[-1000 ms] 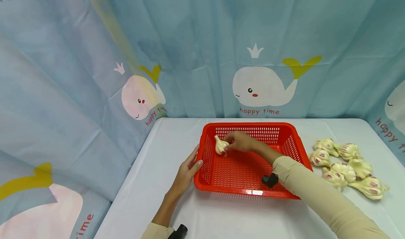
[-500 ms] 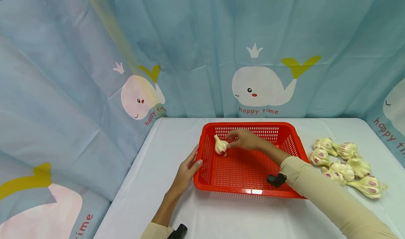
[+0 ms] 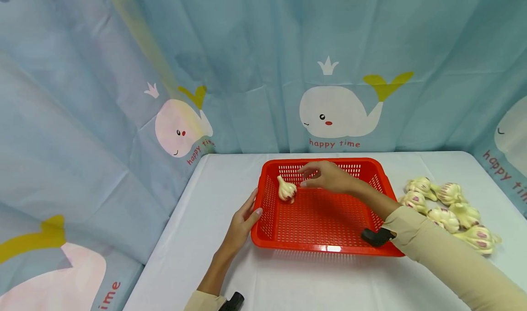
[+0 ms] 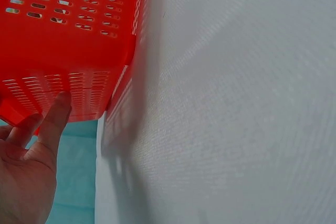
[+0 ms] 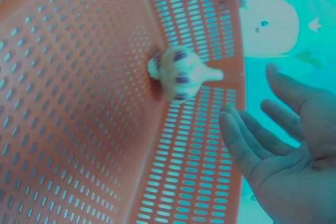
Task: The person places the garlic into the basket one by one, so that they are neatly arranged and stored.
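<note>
A red slotted plastic basket (image 3: pixel 325 224) sits on the table. One garlic bulb (image 3: pixel 287 191), cream with purple marks, rests in its back left corner, stem up toward the rim; in the right wrist view the bulb (image 5: pixel 182 75) leans by the slotted wall. My right hand (image 3: pixel 329 177) hovers over the basket just right of the bulb, fingers relaxed and apart, holding nothing. Along the basket's left side lies my left hand (image 3: pixel 240 224). In the left wrist view that hand (image 4: pixel 29 169) has thumb and fingers extended against the basket's outer wall (image 4: pixel 55 51).
Several more garlic bulbs (image 3: pixel 442 218) lie clustered on the white tablecloth (image 3: pixel 193 238) to the basket's right, partly behind the right sleeve (image 3: pixel 444 251). A blue curtain (image 3: pixel 255 50) with whale prints hangs behind and to the left of the table.
My right hand has let go of the garlic bulb and drawn up and to the right, its fingers spreading. The bulb stays in the corner. My left hand keeps its place on the basket.
</note>
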Tool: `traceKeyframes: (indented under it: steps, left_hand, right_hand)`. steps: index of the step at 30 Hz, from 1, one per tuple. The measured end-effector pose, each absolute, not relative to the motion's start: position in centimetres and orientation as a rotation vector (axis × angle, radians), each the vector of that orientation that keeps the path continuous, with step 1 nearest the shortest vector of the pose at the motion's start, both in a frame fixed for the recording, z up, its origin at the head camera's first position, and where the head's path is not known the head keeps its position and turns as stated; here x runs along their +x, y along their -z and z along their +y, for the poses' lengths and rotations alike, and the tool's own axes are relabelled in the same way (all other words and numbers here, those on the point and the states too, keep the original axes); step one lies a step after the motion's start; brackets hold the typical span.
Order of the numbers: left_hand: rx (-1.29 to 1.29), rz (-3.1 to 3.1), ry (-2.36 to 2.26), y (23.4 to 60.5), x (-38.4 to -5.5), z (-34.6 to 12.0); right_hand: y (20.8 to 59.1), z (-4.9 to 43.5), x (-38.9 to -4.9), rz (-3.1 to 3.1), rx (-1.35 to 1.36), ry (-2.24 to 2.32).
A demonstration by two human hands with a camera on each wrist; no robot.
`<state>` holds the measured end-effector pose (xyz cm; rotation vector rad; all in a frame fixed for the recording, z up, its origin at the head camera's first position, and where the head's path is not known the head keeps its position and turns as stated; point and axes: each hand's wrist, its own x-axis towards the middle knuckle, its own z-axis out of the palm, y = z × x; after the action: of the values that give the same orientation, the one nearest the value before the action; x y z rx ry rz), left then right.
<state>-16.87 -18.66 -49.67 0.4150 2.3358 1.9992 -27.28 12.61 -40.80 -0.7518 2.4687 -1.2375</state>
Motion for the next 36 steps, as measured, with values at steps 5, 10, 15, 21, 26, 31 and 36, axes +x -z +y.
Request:
traceKeyframes:
  steps: [5, 10, 15, 21, 26, 31, 36]
  left_hand:
    - [0.413, 2.349, -1.994, 49.8, -17.0, -18.7]
    - [0.411, 2.342, -2.006, 50.0, -17.0, -18.7]
    - [0.402, 2.331, -2.008, 50.0, -17.0, -18.7]
    - [0.406, 2.338, -2.008, 49.9, -16.9, -18.6]
    - [0.419, 2.321, -2.023, 49.9, -16.8, -18.6]
    - [0.393, 2.31, -2.029, 49.9, -16.8, -18.6]
    - [0.39, 2.312, -2.033, 50.0, -16.8, -18.6]
  right_hand:
    - [39.5, 13.7, -26.5, 2.456, -0.761, 1.316]
    - [38.4, 15.0, -25.7, 2.449, -0.743, 1.389]
    - [37.9, 16.5, -24.6, 2.447, -0.717, 1.449]
    - [37.8, 18.5, -23.2, 2.471, -0.695, 1.487]
    - [38.2, 20.3, -22.0, 2.52, -0.672, 1.473]
    - [38.6, 21.9, -20.6, 2.567, -0.64, 1.448]
    - [39.1, 23.4, -19.5, 2.614, -0.593, 1.466]
